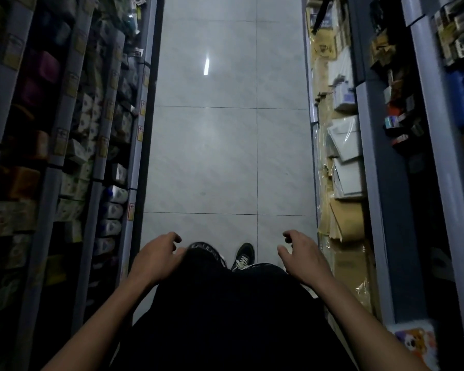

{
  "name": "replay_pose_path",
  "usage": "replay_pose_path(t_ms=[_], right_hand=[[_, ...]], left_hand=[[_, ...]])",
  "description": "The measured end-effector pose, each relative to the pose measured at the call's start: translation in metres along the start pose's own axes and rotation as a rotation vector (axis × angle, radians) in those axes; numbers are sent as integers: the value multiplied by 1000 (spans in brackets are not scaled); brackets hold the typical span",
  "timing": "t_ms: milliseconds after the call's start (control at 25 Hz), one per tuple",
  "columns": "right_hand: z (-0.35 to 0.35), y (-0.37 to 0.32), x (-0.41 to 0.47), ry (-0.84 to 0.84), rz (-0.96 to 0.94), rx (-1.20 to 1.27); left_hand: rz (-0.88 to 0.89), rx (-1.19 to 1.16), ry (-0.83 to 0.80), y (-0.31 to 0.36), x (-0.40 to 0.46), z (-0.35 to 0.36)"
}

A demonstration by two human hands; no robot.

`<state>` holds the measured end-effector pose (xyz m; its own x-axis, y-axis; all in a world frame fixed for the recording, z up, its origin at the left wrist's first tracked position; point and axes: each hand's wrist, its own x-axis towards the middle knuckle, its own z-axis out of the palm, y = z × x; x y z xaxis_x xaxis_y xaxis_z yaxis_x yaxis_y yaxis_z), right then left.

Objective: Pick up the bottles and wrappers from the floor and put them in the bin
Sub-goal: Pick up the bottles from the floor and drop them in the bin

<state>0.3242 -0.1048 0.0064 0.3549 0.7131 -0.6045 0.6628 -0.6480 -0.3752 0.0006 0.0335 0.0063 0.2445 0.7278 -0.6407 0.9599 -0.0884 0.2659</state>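
Place: a narrow shop aisle seen from above, with a pale grey tiled floor (225, 145) running between two shelf units.
Left hand (156, 257): held out in front of the body at hip height, palm down, fingers loosely curled and apart, gripping nothing.
Right hand (300, 253): held out likewise on the other side, fingers loosely bent and spread, nothing in it.
Body: dark trousers (225, 303) fill the lower middle; one black lace-up shoe (243, 255) shows on the tiles between the hands, and the toe of the other shoe (202, 249) just beside the left hand.
Left shelves (142, 145): packed with small boxed and wrapped goods, price tags along the shelf edges; dim and blurred.
Right shelves (370, 145): stacked with white envelopes, brown paper and cardboard packs (346, 145).
Floor mark: a bright streak of reflected light (206, 66) lies on the tiles further up the aisle.
Task things: I cannot see any bottle, wrapper or bin on the visible stretch of floor.
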Motion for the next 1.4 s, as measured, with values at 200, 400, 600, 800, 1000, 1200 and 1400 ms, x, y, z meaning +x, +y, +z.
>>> replay_pose_path(t_ms=[200,400,600,800,1000,1200,1400], right_hand=[[-46,-40,78,-35,-114,-48],[-93,-101,170,-11,-184,-89],[-135,-132,223,26,-80,-46],[-173,-131,264,64,49,17],[-218,-131,337,69,120,77],[-290,-145,452,58,95,103],[-372,-182,570,45,-18,39]], left_hand=[[-114,-108,67,4,15,-20],[-179,-189,57,1,79,-65],[-104,-193,34,24,180,-144],[30,-63,23,74,295,-232],[117,25,69,140,403,-309],[80,49,67,204,485,-360],[-25,4,8,235,525,-385]])
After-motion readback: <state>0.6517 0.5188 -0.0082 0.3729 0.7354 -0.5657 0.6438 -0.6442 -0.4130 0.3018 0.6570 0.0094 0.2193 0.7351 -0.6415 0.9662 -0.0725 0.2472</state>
